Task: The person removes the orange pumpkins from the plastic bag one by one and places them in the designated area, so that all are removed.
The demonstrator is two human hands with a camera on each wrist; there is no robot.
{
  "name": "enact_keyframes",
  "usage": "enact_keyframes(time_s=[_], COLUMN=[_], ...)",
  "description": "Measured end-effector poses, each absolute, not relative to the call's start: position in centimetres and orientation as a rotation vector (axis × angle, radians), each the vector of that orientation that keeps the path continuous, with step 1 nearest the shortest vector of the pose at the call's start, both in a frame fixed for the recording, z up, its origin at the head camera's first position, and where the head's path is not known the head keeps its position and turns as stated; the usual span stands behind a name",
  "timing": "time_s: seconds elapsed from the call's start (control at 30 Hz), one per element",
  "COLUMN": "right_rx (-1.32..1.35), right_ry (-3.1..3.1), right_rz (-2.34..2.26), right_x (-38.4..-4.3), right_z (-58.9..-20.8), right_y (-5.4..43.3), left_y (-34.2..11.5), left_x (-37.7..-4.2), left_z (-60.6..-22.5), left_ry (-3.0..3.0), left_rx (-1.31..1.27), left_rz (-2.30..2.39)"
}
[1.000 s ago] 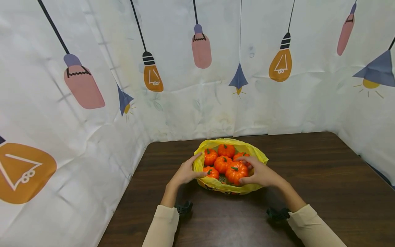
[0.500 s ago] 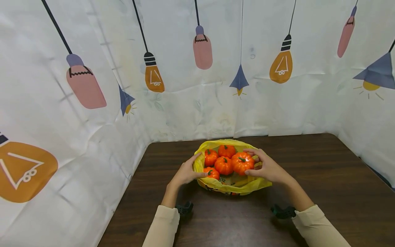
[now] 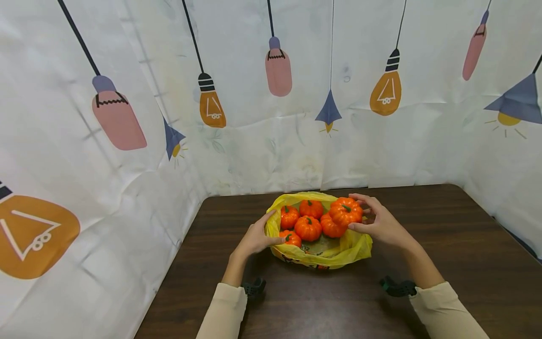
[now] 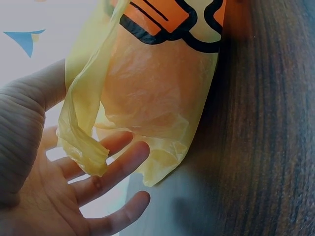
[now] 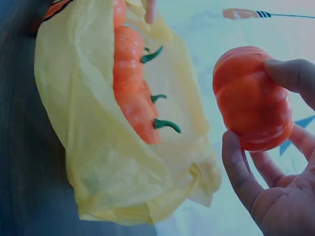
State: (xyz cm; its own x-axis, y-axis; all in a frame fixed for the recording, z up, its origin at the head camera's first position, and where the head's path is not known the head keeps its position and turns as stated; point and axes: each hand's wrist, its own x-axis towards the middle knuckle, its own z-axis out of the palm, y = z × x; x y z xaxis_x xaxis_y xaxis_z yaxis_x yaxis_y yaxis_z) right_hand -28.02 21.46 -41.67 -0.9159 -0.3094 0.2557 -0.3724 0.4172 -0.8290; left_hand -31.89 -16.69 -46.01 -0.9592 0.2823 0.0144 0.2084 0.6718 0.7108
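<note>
A crumpled yellow plastic bag [image 3: 353, 252] with its mouth spread wide holds several small, glossy orange pumpkins [image 3: 308, 228] with green stems. My right hand [image 3: 383, 223] grips another pumpkin [image 3: 346, 212] between thumb and fingers, at the bag's right side. In the right wrist view this pumpkin [image 5: 253, 101] is raised apart from the bag [image 5: 123, 182]. At the left rim, my left hand [image 3: 255, 237] rests with relaxed, spread fingers and its thumb inside the mouth. The left wrist view shows the bag's rim [image 4: 81, 123] hanging between that thumb and the loosely bent fingers.
The bag stands near the back of a dark wood-grain table [image 3: 313, 306]. A white curtain [image 3: 271, 155] printed with hanging lamps and bulbs surrounds the table's back and sides. A dark strap [image 3: 254, 287] sits at the left wrist, another strap [image 3: 398, 287] at the right.
My right hand has lifted a pumpkin from among the others and carried it up and to the right, uncovering another pumpkin beneath. The left hand has stayed at the bag's left rim.
</note>
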Motion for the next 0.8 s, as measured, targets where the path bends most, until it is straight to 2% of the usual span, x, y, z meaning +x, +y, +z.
enact_keyframes(time_s=[0.8], right_rx=[0.276], right_ry=[-2.592], right_rz=[1.490], right_x=[-28.3], right_z=[-41.6], right_y=[26.1], left_y=[-16.5], left_x=[-31.8], left_z=[-45.9], left_ry=[2.808], left_rx=[0.360], left_rz=[1.134])
